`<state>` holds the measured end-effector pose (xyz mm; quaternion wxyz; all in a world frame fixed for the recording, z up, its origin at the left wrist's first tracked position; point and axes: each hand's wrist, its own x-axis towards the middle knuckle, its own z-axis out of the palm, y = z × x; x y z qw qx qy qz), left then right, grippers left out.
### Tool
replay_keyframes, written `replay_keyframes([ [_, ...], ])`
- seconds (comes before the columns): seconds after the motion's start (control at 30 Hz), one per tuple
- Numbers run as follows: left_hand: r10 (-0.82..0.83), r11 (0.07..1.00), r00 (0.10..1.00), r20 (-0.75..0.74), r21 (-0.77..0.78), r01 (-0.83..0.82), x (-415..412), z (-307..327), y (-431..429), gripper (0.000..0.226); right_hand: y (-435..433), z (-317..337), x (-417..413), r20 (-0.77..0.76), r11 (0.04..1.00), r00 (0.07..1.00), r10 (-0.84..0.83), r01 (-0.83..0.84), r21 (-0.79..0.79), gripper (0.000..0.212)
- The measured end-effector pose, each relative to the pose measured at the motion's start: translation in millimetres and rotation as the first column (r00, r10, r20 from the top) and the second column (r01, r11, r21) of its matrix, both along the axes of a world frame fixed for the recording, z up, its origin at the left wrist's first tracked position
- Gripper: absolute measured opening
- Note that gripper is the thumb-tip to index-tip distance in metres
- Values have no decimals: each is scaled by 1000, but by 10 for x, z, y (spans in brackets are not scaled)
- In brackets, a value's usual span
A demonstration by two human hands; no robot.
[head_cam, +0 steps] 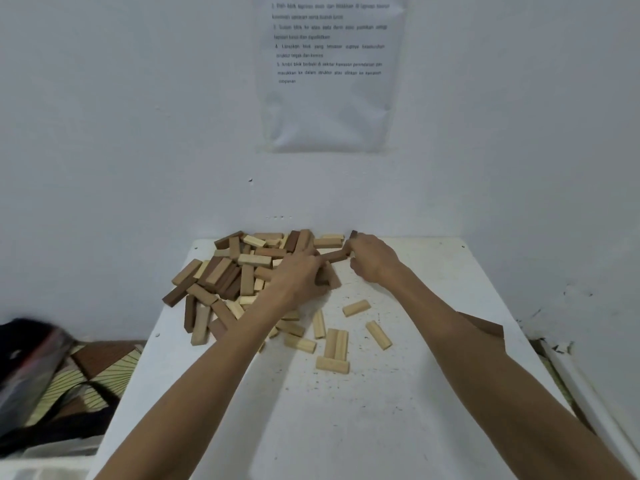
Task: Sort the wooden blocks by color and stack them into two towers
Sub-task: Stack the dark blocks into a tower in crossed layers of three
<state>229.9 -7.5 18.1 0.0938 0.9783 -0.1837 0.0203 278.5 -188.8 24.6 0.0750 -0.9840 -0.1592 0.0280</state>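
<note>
mixed brown-and-pale block pile (235, 271) at counter (433, 375) 11 o'clock | light blocks (335, 342) loose at pile's 5 o'clock | right hand (372, 259) pinches dark block (334, 256) | left hand (298, 277) curled at pile's 3 o'clock edge, grip unclear

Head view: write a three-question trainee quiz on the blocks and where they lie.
1. True or false: two finished towers already stand on the table.
2. The loose blocks nearest the camera are: A dark, B light, C red.
3. Fill in: the mixed pile lies toward the table's far ___ corner.

Key: 1 false; 2 B; 3 left.
</note>
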Motion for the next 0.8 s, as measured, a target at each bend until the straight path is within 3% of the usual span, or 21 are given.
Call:
replay_keyframes([
  [0.23,-29,988,996,-79,-154,17,112,-69,34,44,-76,-135,166,50,1000,999,6,-5,-17,52],
  [0.5,15,983,994,-111,-181,-35,181,-141,-95,42,-102,-164,98,89,994,993,-79,71,83,19],
  [0.67,45,956,994,-98,-285,-71,138,-115,-144,22,-140,-145,37,22,927,976,-217,199,317,17],
  [0.8,-37,984,985,-166,-176,7,138,2,-156,54,-167,-111,-112,-39,852,951,-306,292,434,16],
])
